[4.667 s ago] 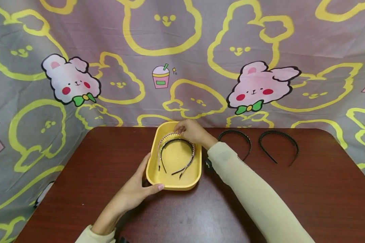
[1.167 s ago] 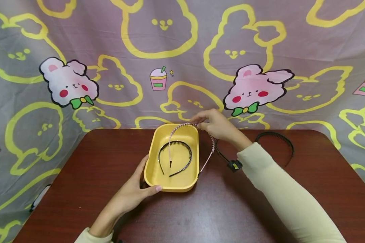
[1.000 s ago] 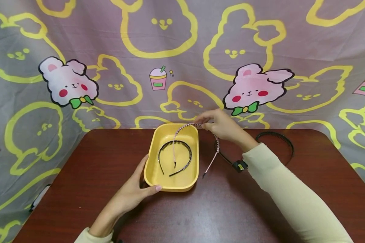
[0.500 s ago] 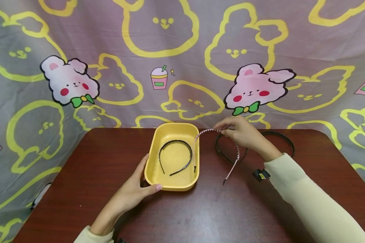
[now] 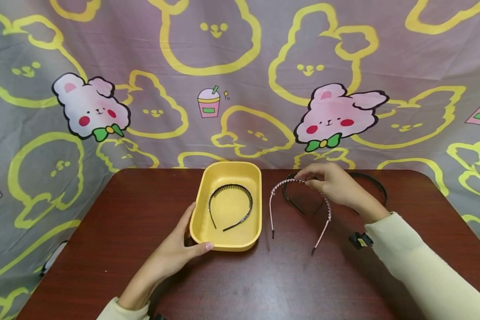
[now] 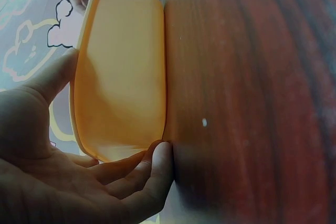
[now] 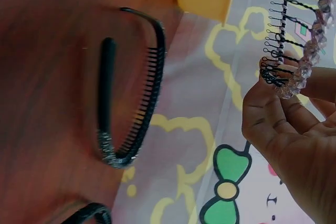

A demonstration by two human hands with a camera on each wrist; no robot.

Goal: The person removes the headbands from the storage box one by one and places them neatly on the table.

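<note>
A yellow plastic bin (image 5: 226,243) stands on the table. My left hand (image 5: 174,253) holds its near left corner, thumb on the rim and fingers curled under the wall (image 6: 126,66) in the left wrist view. Inside the bin lies a black toothed headband (image 5: 250,200). To the bin's right, my right hand (image 5: 338,184) pinches a pink beaded headband (image 5: 329,211) at the top of its arch, both ends pointing down toward me. The right wrist view shows its clear beads (image 7: 315,40) and small wire loops between fingers and thumb.
Behind the pink headband, a black headband (image 7: 149,87) lies on the brown table (image 5: 240,284). Another black headband (image 5: 379,186) lies farther right, partly hidden by the right hand. A patterned cloth (image 5: 240,58) hangs behind the table.
My right hand has lifted the pink headband out of the bin and carried it right, then lower and nearer to me over the table. The left hand still holds the bin in place.
</note>
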